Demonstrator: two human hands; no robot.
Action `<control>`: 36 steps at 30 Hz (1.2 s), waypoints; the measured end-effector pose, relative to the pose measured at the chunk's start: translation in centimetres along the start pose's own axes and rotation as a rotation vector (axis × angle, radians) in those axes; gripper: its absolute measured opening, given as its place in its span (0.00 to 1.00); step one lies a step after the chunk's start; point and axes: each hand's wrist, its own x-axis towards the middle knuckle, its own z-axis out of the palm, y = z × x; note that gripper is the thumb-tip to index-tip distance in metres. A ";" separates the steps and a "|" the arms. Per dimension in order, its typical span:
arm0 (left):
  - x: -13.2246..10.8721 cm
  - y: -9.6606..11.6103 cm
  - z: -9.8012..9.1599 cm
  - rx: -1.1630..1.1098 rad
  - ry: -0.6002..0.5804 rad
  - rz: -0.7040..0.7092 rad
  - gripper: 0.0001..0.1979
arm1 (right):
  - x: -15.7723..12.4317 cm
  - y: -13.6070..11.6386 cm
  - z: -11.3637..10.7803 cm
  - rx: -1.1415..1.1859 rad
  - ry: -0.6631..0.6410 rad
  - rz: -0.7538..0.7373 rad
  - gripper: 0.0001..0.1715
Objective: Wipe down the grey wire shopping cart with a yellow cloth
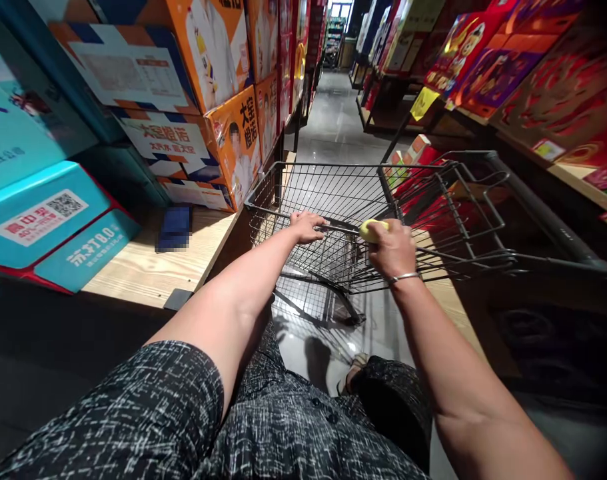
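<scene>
A grey wire shopping cart (328,193) stands sideways across the aisle in front of me, its handle bar (548,207) to the right. My left hand (307,227) rests on the cart's near top rim, its fingers spread over the wire. Farther right, my right hand (394,247) is closed around a yellow item (370,231) just above the same rim. A thin bracelet circles my right wrist. Through the wires the basket shows no goods.
Stacked orange boxes (236,140) and turquoise cartons (58,220) stand on a wooden shelf (143,267) at the left, beside a dark blue item (174,227). Red and purple gift boxes (503,73) line the right shelf. The tiled aisle (333,110) runs ahead.
</scene>
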 end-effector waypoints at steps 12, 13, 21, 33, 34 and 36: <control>-0.6 1.2 0.3 0.060 -0.001 -0.001 0.26 | -2.7 9.1 -2.8 -0.087 -0.047 0.322 0.26; -0.7 1.5 0.5 0.085 0.001 -0.012 0.28 | -2.4 7.9 -2.2 -0.073 -0.023 0.302 0.26; 0.0 7.1 1.7 0.035 0.011 0.269 0.38 | -2.4 2.4 4.5 0.233 0.286 -0.070 0.23; 1.7 11.8 2.1 -0.156 -0.091 0.173 0.27 | -10.9 -2.8 18.3 0.228 -0.525 -0.094 0.27; 1.6 11.9 2.2 -0.157 -0.087 0.175 0.26 | -10.9 -2.7 18.4 0.231 -0.533 -0.099 0.27; 1.5 12.0 2.4 -0.160 -0.070 0.181 0.25 | -10.9 -1.8 18.0 0.219 -0.546 -0.107 0.25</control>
